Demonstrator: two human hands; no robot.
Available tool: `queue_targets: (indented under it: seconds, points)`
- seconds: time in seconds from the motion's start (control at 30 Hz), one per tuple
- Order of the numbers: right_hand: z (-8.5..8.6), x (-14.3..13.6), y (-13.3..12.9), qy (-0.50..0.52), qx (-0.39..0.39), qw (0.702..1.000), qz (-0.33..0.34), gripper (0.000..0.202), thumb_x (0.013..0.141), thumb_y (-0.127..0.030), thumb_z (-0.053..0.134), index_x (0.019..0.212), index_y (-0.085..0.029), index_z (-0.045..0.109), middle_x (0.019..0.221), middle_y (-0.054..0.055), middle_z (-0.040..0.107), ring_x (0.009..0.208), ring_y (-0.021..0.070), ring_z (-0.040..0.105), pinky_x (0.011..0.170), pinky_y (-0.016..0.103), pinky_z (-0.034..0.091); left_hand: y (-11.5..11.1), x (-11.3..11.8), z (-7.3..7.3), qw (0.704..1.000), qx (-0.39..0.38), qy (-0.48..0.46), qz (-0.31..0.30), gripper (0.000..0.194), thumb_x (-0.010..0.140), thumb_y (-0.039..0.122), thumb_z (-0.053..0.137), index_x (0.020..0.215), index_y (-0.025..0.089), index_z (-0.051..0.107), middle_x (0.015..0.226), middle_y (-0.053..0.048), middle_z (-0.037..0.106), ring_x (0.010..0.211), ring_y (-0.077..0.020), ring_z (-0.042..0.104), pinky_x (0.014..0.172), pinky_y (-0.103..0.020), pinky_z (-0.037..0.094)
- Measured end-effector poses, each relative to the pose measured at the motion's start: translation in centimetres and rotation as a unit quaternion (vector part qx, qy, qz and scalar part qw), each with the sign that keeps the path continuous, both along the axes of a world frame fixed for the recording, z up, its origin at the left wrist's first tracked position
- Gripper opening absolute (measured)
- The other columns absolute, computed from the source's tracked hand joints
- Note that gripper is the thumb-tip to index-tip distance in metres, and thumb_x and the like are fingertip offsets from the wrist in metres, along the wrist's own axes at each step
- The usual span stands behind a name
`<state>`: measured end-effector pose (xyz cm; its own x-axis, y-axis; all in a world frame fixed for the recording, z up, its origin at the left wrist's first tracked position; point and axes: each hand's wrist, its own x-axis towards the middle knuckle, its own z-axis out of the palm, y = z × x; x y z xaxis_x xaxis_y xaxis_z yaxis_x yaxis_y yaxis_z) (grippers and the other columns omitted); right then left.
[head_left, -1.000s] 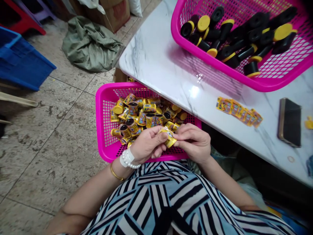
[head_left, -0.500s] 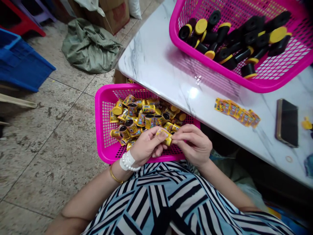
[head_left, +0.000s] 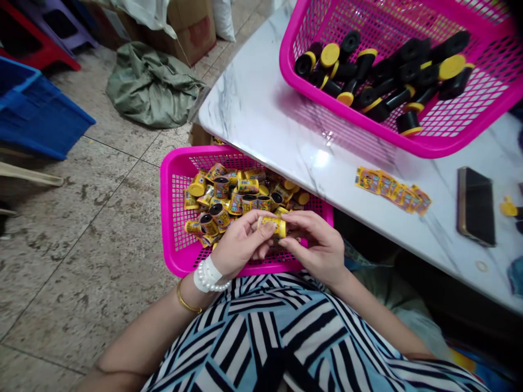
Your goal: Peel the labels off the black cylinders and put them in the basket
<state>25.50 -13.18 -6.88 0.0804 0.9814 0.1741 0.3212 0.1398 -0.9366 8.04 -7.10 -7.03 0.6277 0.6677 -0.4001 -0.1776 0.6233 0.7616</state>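
Observation:
A small yellow labelled cylinder (head_left: pixel 278 226) lies between my two hands, above the near side of a pink basket (head_left: pixel 174 261). My left hand (head_left: pixel 241 242) is closed around its left part, thumb on top. Around the right end, my right hand (head_left: pixel 316 245) is curved with thumb and fingers apart, the fingertips at the cylinder's end. Many similar labelled cylinders (head_left: pixel 221 188) fill the basket below, some with dark open ends up. On the table, a row of overlapping orange stickers (head_left: pixel 392 190) lies to the right.
A second pink basket (head_left: pixel 347 111) with black, yellow-capped cylinders (head_left: pixel 411 122) stands on the marble table (head_left: pixel 253 103). A phone (head_left: pixel 476 207) lies at the right. On the floor are a green sack (head_left: pixel 151 87) and a blue crate (head_left: pixel 41 109).
My right hand's fingers have parted from their pinch at the cylinder's end. The cylinder is now held more level. The view has shifted slightly.

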Motion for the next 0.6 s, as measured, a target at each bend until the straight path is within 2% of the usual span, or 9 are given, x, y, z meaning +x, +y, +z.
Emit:
queue_targets:
  seconds: [0.13,0.2,0.3,0.43,0.6]
  points:
    - [0.1,0.0,0.2,-0.003,0.005,1.0,-0.008,0.03,0.08,-0.026,0.079,0.11,-0.026,0.074,0.103,0.008,0.07,0.084,0.0208,0.069,0.069,0.033,0.063,0.1,-0.3,0.1,0.999,0.027,0.014,-0.013,0.036,0.085,0.046,0.068,0.104,0.018,0.055,0.067,0.004,0.056,0.047,-0.0071,0.046,0.044,-0.019,0.033]
    - [0.1,-0.1,0.2,0.0,0.014,1.0,-0.023,0.028,0.078,-0.025,0.082,0.104,-0.026,0.076,0.094,0.007,0.072,0.081,0.0208,0.069,0.066,0.032,0.062,0.2,-0.3,0.3,0.994,0.098,0.04,-0.009,0.032,0.084,0.04,0.07,0.105,0.018,0.057,0.073,0.003,0.059,0.055,-0.0089,0.052,0.052,-0.021,0.041]
    - [0.3,-0.5,0.2,0.051,-0.001,0.997,-0.055,0.025,0.074,-0.024,0.084,0.098,-0.025,0.078,0.089,0.006,0.071,0.077,0.019,0.068,0.06,0.029,0.059,0.2,-0.2,0.6,0.969,0.233,0.078,0.004,0.025,0.084,0.027,0.07,0.105,0.018,0.062,0.094,-0.003,0.066,0.081,-0.0147,0.061,0.075,-0.026,0.048]
    - [0.4,-1.2,0.1,0.161,-0.07,0.98,-0.089,0.025,0.068,-0.03,0.089,0.09,-0.023,0.079,0.087,0.005,0.072,0.072,0.0178,0.069,0.061,0.029,0.061,0.4,-0.4,0.2,0.931,0.349,0.108,-0.006,0.023,0.087,0.024,0.065,0.11,0.019,0.063,0.104,-0.006,0.068,0.094,-0.0194,0.063,0.087,-0.031,0.048]
    - [0.0,-1.2,0.4,0.301,-0.205,0.929,-0.06,0.031,0.066,-0.036,0.09,0.088,-0.019,0.076,0.071,0.002,0.074,0.059,0.018,0.071,0.061,0.032,0.064,0.5,-0.9,-0.5,0.912,0.39,0.123,-0.019,0.028,0.086,0.028,0.067,0.113,0.02,0.064,0.104,-0.007,0.07,0.095,-0.0213,0.064,0.087,-0.032,0.048]
